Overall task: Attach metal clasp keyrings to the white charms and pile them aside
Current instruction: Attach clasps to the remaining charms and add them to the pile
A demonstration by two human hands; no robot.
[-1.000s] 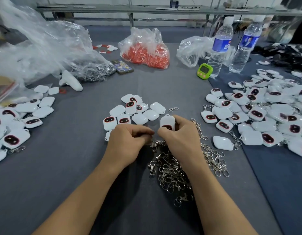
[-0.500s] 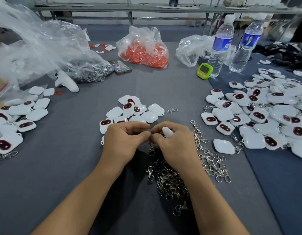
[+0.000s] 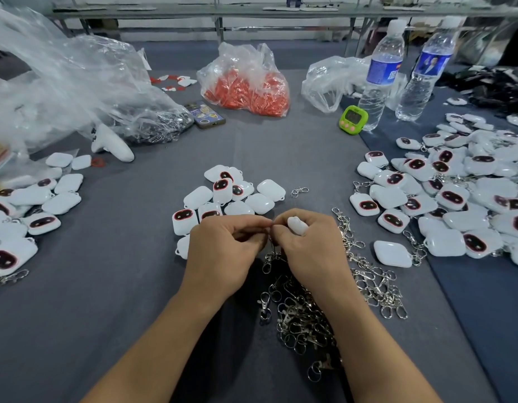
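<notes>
My right hand (image 3: 307,251) grips a white charm (image 3: 297,225), of which only one end shows between thumb and fingers. My left hand (image 3: 222,251) pinches a metal clasp keyring (image 3: 271,242) at the spot where the two hands meet, above the heap of loose keyrings (image 3: 304,312) on the grey table (image 3: 106,301). A small cluster of bare white charms (image 3: 231,196) lies just beyond my hands. A large pile of charms with keyrings on them (image 3: 455,199) spreads at the right. Another group of charms (image 3: 28,205) lies at the left.
At the back stand two water bottles (image 3: 379,74), a green timer (image 3: 353,119), a bag of red parts (image 3: 246,82), a phone (image 3: 205,114) and crumpled clear plastic bags (image 3: 63,88). A white controller (image 3: 112,144) lies at the left. One stray keyring (image 3: 299,191) rests beyond the cluster.
The charm in my right hand turned from showing its flat face to only its end. Both hands drew closer together over the keyring heap.
</notes>
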